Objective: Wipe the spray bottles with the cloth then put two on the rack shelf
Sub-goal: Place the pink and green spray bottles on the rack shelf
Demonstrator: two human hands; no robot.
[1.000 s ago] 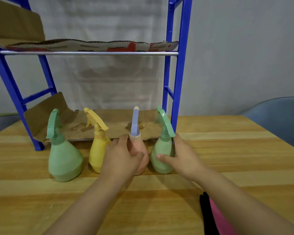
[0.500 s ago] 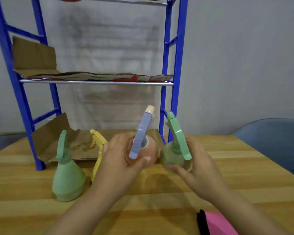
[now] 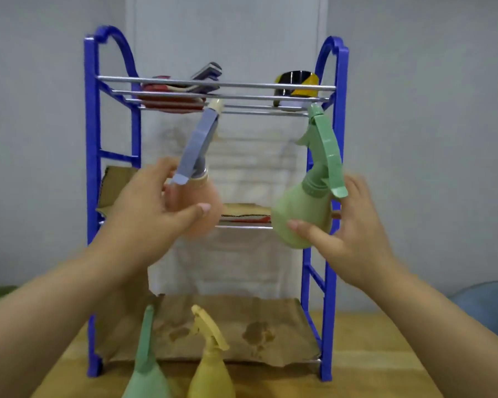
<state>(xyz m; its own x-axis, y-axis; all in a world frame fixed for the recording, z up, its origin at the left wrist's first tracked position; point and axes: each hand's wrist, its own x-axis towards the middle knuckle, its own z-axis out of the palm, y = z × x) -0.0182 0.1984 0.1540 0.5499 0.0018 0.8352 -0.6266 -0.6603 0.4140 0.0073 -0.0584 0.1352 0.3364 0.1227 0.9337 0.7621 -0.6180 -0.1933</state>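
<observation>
Nearest to me, at the bottom edge, two spray bottles stand on the wooden worktop (image 3: 385, 354): a green one (image 3: 145, 377) on the left and a yellow one (image 3: 210, 374) just beside it on the right, both upright in front of the rack. Whether either holds liquid I cannot tell.

Above them, both my arms reach forward and up. My left hand (image 3: 147, 216) is wrapped round the round belly of the peach bottle (image 3: 203, 214), thumb across its front; its blue-grey trigger head (image 3: 197, 147) leans up and to the right. My right hand (image 3: 354, 234) grasps the pale green bottle (image 3: 302, 214), thumb on the front and fingers behind, with its green trigger head (image 3: 325, 147) pointing upward. Both bottles are in the air, clear of the worktop, held in front of the middle shelf (image 3: 243, 222) of the blue rack (image 3: 94, 196). Both are opaque here, so I cannot make out their contents.

Behind my hands, the rack stands on the worktop. Its bottom shelf carries a stained sheet of brown cardboard (image 3: 242, 328). The middle shelf carries a cardboard liner as well, with a flap (image 3: 112, 182) turned up at the left. Farthest and highest, the top wire shelf (image 3: 213, 87) holds a red-and-grey tool (image 3: 181, 93), too blurred to name, on the left and a roll of black-and-yellow tape (image 3: 296, 81) on the right.
</observation>
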